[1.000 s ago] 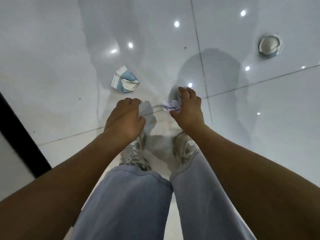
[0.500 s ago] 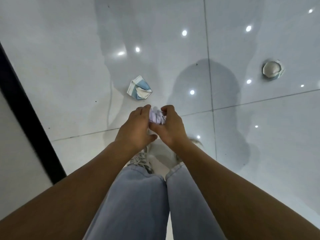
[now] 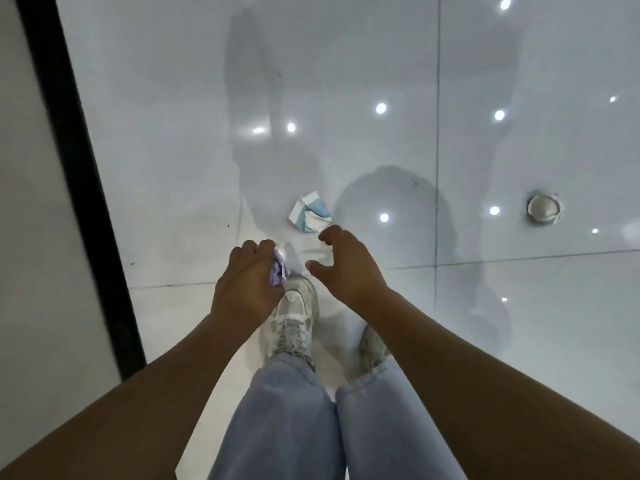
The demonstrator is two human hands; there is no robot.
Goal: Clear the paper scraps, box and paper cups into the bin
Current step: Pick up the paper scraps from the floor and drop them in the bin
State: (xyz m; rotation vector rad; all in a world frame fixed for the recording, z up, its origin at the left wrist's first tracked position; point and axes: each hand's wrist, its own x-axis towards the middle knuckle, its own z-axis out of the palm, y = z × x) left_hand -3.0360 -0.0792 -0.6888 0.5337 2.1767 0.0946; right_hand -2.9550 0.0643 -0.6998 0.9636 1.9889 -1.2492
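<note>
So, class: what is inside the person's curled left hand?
A crumpled purple-white paper scrap shows between the fingers and thumb of the left hand. How much more paper lies in the palm cannot be seen; the back of the hand covers it.

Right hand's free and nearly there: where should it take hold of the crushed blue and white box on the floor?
Come down from above with the right hand and pinch the crumpled box across its raised near flap; it lies flattened on the floor, so the sides likely offer little purchase. The left hand holds the paper scrap.

Glossy white tiled floor (image 3: 346, 98) mirrors ceiling spotlights; black strip (image 3: 79, 188) at left.
</note>
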